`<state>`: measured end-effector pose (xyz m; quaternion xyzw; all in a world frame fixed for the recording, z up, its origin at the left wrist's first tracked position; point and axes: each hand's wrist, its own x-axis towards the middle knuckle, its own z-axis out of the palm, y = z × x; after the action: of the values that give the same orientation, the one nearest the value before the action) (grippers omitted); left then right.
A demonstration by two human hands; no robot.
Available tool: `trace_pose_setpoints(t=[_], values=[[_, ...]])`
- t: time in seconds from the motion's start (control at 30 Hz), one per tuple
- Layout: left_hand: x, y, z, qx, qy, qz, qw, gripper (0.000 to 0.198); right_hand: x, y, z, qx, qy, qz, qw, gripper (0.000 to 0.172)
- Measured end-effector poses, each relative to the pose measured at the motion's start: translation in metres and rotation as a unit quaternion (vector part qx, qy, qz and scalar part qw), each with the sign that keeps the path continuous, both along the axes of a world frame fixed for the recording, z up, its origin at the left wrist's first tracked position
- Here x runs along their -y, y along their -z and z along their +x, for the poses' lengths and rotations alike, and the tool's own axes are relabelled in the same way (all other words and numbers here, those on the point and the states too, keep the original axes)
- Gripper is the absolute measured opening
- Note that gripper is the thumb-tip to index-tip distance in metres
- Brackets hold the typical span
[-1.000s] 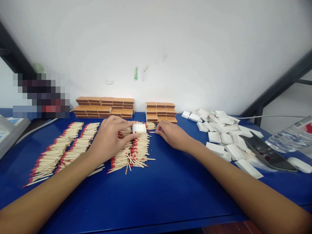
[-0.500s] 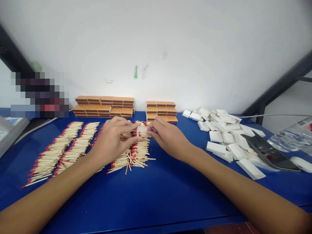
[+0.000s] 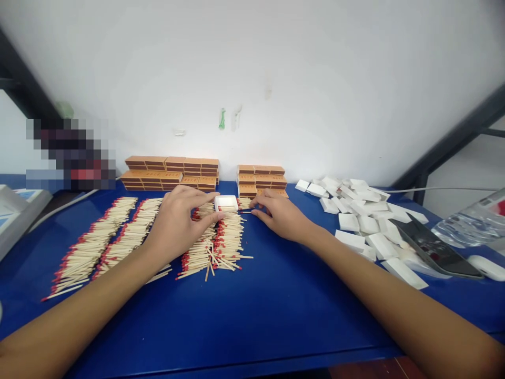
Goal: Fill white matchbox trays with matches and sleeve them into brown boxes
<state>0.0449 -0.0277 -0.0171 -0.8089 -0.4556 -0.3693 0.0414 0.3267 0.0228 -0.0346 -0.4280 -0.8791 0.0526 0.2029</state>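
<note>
A small white matchbox tray (image 3: 226, 202) sits over the nearest pile of matches, with a few matches lying along its front side. My left hand (image 3: 183, 216) holds its left end between thumb and forefinger. To the right of the tray, my right hand (image 3: 278, 213) is beside the tips of several matches (image 3: 244, 203), thumb and forefinger curved with a small gap between them. Red-tipped matches (image 3: 230, 237) lie heaped below the tray. My left forearm and hand partly cover another row of matches.
Two long rows of matches (image 3: 87, 242) spread at the left. Orange matchboxes (image 3: 169, 173) stand stacked against the wall, with a smaller stack (image 3: 261, 179) beside them. White trays (image 3: 366, 202) lie piled at the right, near a phone (image 3: 434, 247) and a plastic bottle (image 3: 469, 223).
My right hand has drawn back to the right from the tray, its fingers parting somewhat. The tray has tipped flatter and moved slightly, still in my left hand.
</note>
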Motion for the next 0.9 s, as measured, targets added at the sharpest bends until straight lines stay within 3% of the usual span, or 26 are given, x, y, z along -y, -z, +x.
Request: trace_pose_setpoints(t=[0.67, 0.9], values=[[-0.003, 0.005, -0.002, -0.007, 0.011, -0.006, 1.0, 0.052, 0.002, -0.01, 0.003, 0.026, 0.009, -0.036, 0.999, 0.009], [-0.003, 0.004, -0.002, -0.007, 0.006, -0.012, 1.0, 0.044, 0.004, -0.012, 0.003, 0.037, 0.012, -0.068, 0.997, 0.011]])
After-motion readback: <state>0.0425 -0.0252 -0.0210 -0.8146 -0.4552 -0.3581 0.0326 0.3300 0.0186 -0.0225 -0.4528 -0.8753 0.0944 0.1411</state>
